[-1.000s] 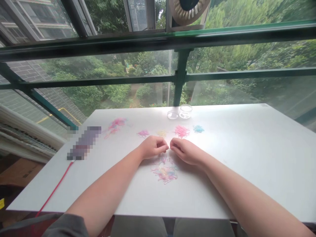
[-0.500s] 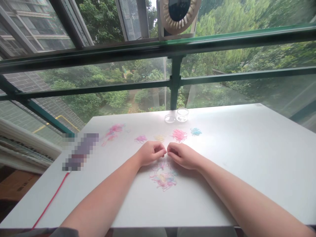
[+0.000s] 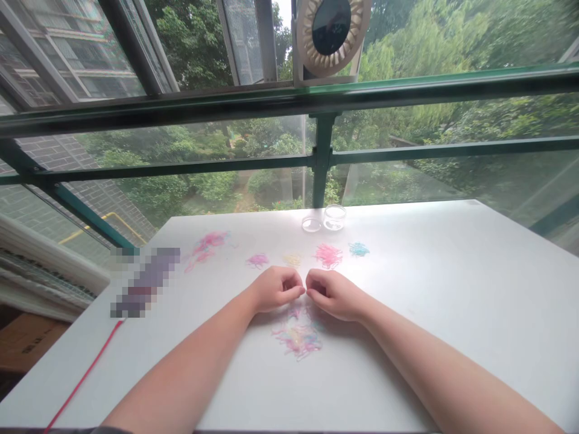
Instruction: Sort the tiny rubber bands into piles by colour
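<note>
Mixed pile [image 3: 297,340] of thin pastel strands, pink, purple, yellow and blue tints, lies loose on the white surface [image 3: 474,277], between the person's forearms. Left hand [image 3: 277,288] sits just beyond the pile, a bit to its left; right hand [image 3: 337,293] just beyond it, a bit to its right. On both hands the fingers curl in, narrow gap between thumb and fingertips; cannot tell if the tips meet or hold a strand, too small. The 2 hands' tips nearly meet over the pile's far end.

Past the hands, 4 sorted piles in a row, all farther out than the mixed pile: purple pile [image 3: 257,260] beyond it to the left, yellow pile [image 3: 292,259] about straight beyond, pink pile [image 3: 329,255] beyond to the right, blue pile [image 3: 359,249] farther right. Pink-and-blue pile [image 3: 208,247] spreads well left and beyond.

Clear jar [image 3: 335,218] and shallow round clear lid [image 3: 312,225] side by side, well beyond the mixed pile, slightly right. Pixelated dark item [image 3: 147,283] well left of it, red cable [image 3: 85,383] running from the near end. Dark green railing [image 3: 253,105] far beyond it, trees [image 3: 416,54] outside.
</note>
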`<state>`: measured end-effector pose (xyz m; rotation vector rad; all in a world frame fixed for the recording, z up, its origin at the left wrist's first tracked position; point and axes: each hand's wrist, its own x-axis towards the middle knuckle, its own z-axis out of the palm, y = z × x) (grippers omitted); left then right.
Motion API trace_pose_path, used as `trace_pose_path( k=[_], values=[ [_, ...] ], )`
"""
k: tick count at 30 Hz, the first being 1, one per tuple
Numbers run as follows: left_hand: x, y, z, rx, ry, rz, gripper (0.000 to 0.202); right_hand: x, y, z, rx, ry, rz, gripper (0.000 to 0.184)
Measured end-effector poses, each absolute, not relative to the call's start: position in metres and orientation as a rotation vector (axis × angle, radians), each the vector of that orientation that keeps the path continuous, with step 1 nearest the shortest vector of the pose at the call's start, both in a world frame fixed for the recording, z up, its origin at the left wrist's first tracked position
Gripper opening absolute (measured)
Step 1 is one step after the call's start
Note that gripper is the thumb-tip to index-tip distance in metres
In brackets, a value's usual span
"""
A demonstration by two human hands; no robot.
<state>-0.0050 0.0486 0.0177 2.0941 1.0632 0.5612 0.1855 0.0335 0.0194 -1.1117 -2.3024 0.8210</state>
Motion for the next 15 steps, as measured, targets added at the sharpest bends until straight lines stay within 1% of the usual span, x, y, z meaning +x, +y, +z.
trace_pose_path(
  k=[15],
  values=[
    [-0.0024,0.0475,0.0185,2.065,1.035,0.534,0.014,0.1841,0.0332,0.0203,-1.168,-2.303,0.699,0.004]
  ],
)
